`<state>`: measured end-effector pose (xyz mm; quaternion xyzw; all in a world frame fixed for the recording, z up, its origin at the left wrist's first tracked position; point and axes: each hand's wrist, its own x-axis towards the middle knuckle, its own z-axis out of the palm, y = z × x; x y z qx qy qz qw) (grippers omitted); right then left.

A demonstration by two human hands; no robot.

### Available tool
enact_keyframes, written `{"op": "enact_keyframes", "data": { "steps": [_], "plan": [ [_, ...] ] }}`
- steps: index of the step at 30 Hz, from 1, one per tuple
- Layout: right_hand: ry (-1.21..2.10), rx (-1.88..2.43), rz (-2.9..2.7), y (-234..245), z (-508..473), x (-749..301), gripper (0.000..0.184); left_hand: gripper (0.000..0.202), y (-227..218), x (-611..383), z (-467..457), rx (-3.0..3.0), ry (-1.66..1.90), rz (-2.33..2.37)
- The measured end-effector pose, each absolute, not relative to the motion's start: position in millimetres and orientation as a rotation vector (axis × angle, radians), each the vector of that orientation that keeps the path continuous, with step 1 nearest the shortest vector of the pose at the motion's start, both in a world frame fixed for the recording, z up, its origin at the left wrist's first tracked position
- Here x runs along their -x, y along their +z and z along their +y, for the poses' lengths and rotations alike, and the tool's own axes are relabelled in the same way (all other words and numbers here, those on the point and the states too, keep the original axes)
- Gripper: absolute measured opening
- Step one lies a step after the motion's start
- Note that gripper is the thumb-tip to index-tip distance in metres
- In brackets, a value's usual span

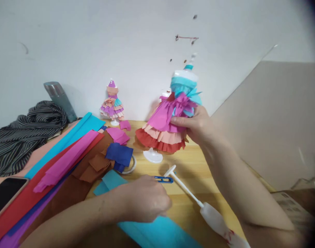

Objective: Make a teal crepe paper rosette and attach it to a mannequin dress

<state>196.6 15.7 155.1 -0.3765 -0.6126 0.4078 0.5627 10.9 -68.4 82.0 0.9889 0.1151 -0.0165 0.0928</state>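
Observation:
My right hand (196,126) is closed around the skirt of a crepe-paper dress on a small white mannequin stand (170,117), with teal, magenta, peach and red ruffles. My left hand (147,201) is curled into a loose fist low over a teal paper sheet (157,234), right beside blue-handled snips (164,179). What its fingers hold is hidden. A bare white mannequin form (206,210) lies on its side on the wooden table (193,162) between my arms.
Long crepe-paper strips in teal, magenta, red and brown (67,155) spread across the left. A tape roll (130,165) sits under blue scraps. A second small dressed mannequin (112,103) stands by the wall. A phone (4,196), striped cloth (25,131) and grey flask (60,100) lie far left.

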Motion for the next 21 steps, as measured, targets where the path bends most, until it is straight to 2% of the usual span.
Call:
{"op": "enact_keyframes", "data": {
  "steps": [4, 6, 8, 11, 16, 19, 21],
  "plan": [
    [0.981, 1.057, -1.622, 150, 10, -189, 0.034, 0.019, 121, 8, -80, -2.9, 0.235, 0.412],
    [1.076, 1.07, -1.7, 148, 8, -186, 0.033, 0.023, 143, 24, -80, -2.822, 0.55, 0.583],
    [1.213, 1.03, -1.774, 147, 6, -184, 0.032, 0.015, 157, 38, -76, -2.612, 0.942, 0.917],
    [1.358, 1.014, -1.881, 146, 3, -179, 0.028, 0.009, 158, 50, -60, -2.384, 1.388, 1.188],
    [1.339, 1.114, -2.03, 140, -4, -167, 0.016, 0.011, 136, 43, -34, -2.488, 1.409, 1.113],
    [1.263, 1.157, -2.112, 133, -6, -161, 0.013, 0.001, 127, 36, -27, -2.6, 1.329, 1.197],
    [1.219, 1.19, -2.136, 129, -6, -159, 0.014, 0.009, 126, 35, -23, -2.63, 1.291, 1.257]
  ]
}}
